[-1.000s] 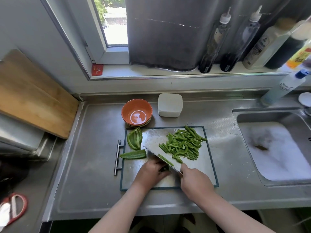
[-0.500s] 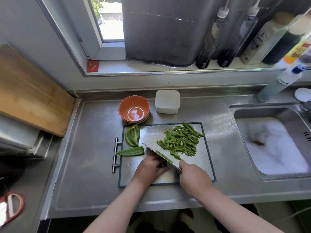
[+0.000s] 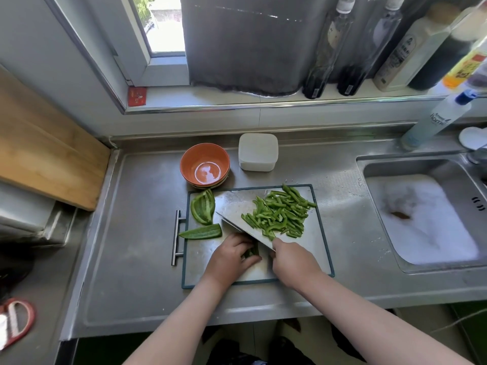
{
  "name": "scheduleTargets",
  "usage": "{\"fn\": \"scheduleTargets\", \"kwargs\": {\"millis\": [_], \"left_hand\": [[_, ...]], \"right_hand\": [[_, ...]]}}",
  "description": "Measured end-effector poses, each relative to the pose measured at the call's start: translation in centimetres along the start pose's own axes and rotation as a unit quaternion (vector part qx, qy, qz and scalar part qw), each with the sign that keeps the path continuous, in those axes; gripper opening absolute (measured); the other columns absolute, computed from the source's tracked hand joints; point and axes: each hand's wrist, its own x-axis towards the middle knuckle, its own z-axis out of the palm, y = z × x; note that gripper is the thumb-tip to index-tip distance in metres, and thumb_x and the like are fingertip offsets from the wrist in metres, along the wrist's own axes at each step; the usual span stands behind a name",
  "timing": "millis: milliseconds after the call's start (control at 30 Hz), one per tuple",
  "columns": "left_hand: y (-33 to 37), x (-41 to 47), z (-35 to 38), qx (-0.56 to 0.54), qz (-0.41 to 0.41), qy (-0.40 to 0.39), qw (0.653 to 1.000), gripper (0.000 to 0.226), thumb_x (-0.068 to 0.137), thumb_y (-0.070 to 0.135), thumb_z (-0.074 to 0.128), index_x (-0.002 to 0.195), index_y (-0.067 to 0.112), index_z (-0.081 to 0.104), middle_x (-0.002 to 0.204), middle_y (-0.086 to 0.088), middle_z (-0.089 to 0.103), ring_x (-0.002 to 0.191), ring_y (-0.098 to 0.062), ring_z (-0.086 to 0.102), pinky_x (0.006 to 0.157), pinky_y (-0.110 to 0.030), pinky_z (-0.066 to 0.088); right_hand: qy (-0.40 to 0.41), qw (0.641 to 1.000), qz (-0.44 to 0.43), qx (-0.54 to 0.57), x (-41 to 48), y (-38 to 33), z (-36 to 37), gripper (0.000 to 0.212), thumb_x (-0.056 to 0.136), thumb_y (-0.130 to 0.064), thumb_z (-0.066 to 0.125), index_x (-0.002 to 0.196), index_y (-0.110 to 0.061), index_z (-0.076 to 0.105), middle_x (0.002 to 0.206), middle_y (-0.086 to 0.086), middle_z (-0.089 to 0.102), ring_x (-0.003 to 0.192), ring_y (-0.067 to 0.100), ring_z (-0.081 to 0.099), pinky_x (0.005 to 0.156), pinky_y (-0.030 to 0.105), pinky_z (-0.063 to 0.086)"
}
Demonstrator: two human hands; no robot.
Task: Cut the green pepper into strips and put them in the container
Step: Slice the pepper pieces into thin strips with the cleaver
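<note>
Slicing, frame centre: left grip [image 3: 232,255] seemingly curls over a small green pepper piece [image 3: 251,251]; right grip [image 3: 292,262] clasps a broad steel cleaver [image 3: 238,214]. Next calls for another thin cut.

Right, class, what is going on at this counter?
A person is slicing green pepper on a cutting board. The right hand grips a cleaver; the left hand holds down the piece being cut. Cut strips lie piled right of the blade, two uncut pieces left of it. The white container stands behind the board.

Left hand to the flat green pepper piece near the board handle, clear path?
Probably yes: left hand lies right of the flat green pepper piece, only bare steel cutting board between.
</note>
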Motion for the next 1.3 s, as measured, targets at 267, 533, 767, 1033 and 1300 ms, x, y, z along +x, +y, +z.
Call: {"fn": "scheduleTargets", "kwargs": {"millis": [267, 533, 767, 1033, 1300], "left_hand": [[0.3, 0.2, -1.2, 0.061, 0.05, -0.069, 0.995, 0.036, 0.083, 0.041, 0.064, 0.096, 0.009, 0.075, 0.104, 0.0, 0.063, 0.103, -0.015, 0.052, 0.074, -0.031, 0.056], [0.6, -0.1, -1.1, 0.035, 0.017, -0.066, 0.997, 0.036, 0.08, 0.04, 0.065, 0.097, 0.011, 0.079, 0.098, -0.002, 0.072, 0.101, -0.016, 0.054, 0.078, -0.029, 0.056], [1.0, -0.4, -1.4, 0.028, 0.029, -0.038, 0.998, 0.04, 0.066, 0.022, 0.09, 0.103, 0.015, 0.078, 0.102, -0.003, 0.073, 0.107, -0.015, 0.052, 0.085, -0.026, 0.05], [0.2, -0.5, -0.8, -0.017, -0.003, -0.067, 0.998, 0.036, 0.078, 0.03, 0.076, 0.111, 0.015, 0.075, 0.117, -0.001, 0.069, 0.122, -0.021, 0.054, 0.092, -0.034, 0.054], [-0.3, -0.6, -0.3, -0.007, -0.012, -0.064, 0.998, 0.04, 0.081, 0.041, 0.067, 0.105, 0.011, 0.077, 0.11, -0.002, 0.07, 0.113, -0.018, 0.057, 0.089, -0.034, 0.054]], "right_hand": [[0.01, 0.999, 0.011, 0.032, 2.1, -1.2, -0.5, 0.01, 0.091, -0.011, 0.042, 0.095, -0.018, 0.049, 0.093, 0.005, 0.06, 0.087, 0.031, 0.057, 0.068, 0.034, 0.039], [0.048, 0.998, -0.03, -0.016, 0.0, -0.7, 0.9, 0.007, 0.094, -0.012, 0.04, 0.097, -0.018, 0.042, 0.075, 0.001, 0.048, 0.071, 0.031, 0.051, 0.057, 0.036, 0.036], [0.057, 0.997, -0.038, -0.044, -2.2, -0.1, 1.3, 0.006, 0.096, -0.014, 0.038, 0.096, -0.02, 0.037, 0.076, 0.001, 0.048, 0.069, 0.031, 0.048, 0.058, 0.036, 0.035], [0.054, 0.997, -0.015, -0.051, -3.0, 0.7, 1.5, 0.009, 0.093, -0.012, 0.038, 0.098, -0.02, 0.041, 0.071, -0.001, 0.044, 0.066, 0.028, 0.048, 0.047, 0.034, 0.023], [0.041, 0.999, -0.008, -0.034, -2.4, 0.1, 0.8, 0.012, 0.091, -0.01, 0.038, 0.096, -0.018, 0.044, 0.073, -0.001, 0.044, 0.069, 0.026, 0.047, 0.053, 0.034, 0.029]]}}
